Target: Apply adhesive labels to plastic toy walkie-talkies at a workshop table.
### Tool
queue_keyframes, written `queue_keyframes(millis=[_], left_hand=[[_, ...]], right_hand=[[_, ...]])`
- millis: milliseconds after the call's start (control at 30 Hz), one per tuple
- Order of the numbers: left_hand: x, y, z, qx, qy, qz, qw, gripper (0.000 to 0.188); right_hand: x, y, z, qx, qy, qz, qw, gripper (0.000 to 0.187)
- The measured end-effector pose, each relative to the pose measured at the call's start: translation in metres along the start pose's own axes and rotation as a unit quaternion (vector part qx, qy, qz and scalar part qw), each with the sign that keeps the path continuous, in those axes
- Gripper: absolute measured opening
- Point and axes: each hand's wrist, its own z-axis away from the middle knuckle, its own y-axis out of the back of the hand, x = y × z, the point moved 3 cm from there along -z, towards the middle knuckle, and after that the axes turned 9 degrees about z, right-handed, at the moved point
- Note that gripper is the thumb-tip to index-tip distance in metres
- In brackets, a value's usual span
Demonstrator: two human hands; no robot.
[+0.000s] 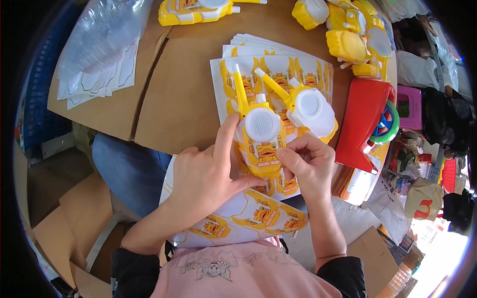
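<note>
A yellow and white toy walkie-talkie (262, 125) lies face up on the sticker sheets, its antenna pointing away from me. My left hand (206, 171) steadies it, with the index finger along its left side and the thumb near its lower end. On its front is a duck sticker (267, 151). The thumb and bent fingers of my right hand (312, 161) pinch at the right edge of this sticker. Just right of it, a second toy walkie-talkie (310, 109) rests on the stacked sticker sheets (310, 79). Another sticker sheet (261, 213) curves across my lap.
A red tape dispenser (358, 124) stands at the right table edge. Behind it are piled yellow toy parts (345, 47). Clear plastic shells (102, 42) lie at the far left of the cardboard surface (184, 99). Another walkie-talkie (191, 15) is at the far edge.
</note>
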Motion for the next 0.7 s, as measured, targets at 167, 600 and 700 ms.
queue_keyframes(millis=[167,600,700], left_hand=[[-0.002,0.0,0.0,-0.006,0.003,-0.003,1.0,0.107],[-0.001,0.025,-0.003,-0.039,0.043,0.141,0.988,0.083],[0.004,0.027,0.001,-0.034,-0.036,0.055,0.997,0.083]], right_hand=[[0.001,0.0,-0.001,0.001,-0.005,-0.003,1.0,0.01],[0.004,0.002,-0.003,-0.004,-0.013,-0.018,1.0,0.01],[0.005,0.005,-0.003,-0.008,-0.018,-0.018,1.0,0.01]])
